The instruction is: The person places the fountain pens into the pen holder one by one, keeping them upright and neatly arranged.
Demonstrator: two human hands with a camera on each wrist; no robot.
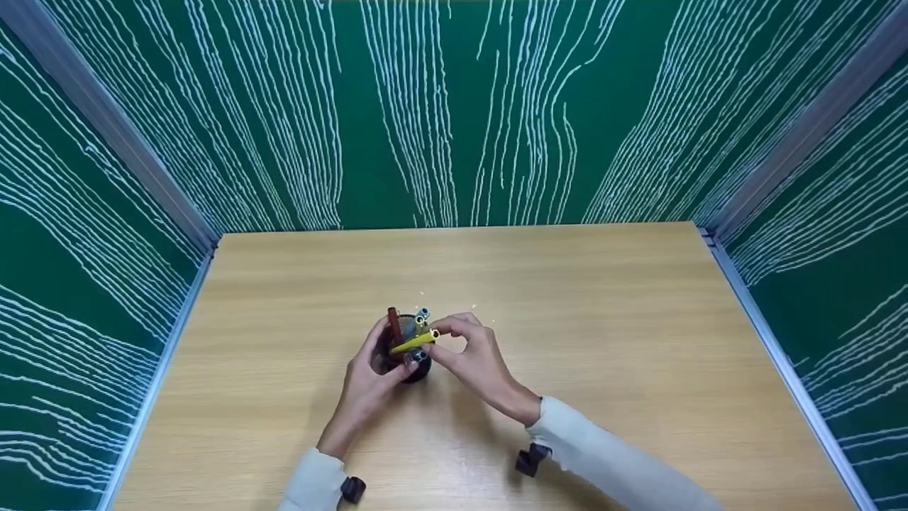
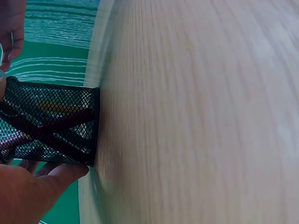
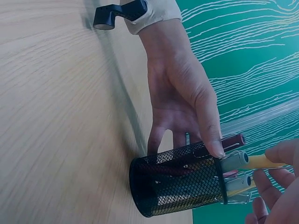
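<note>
A black mesh pen cup (image 3: 182,179) stands on the table, filled with several pens. My left hand (image 1: 370,377) grips it from the left side, the thumb at the rim in the right wrist view. Above the cup, my right hand (image 1: 477,363) pinches a yellow pen (image 1: 415,342) between thumb and fingers; its lower end is among the other pens. A dark red pen (image 1: 394,325) leans out at the far left of the rim. Grey-capped pens (image 3: 235,160) stick out next to the yellow one. Through the mesh in the left wrist view, dark pens (image 2: 44,130) cross inside the cup.
The wooden table (image 1: 567,298) has raised metal-coloured rails (image 1: 780,369) along its sides. Green panels (image 1: 468,113) with white wavy lines rise at the back and both sides. Black wrist mounts (image 1: 530,460) hang at the sleeves.
</note>
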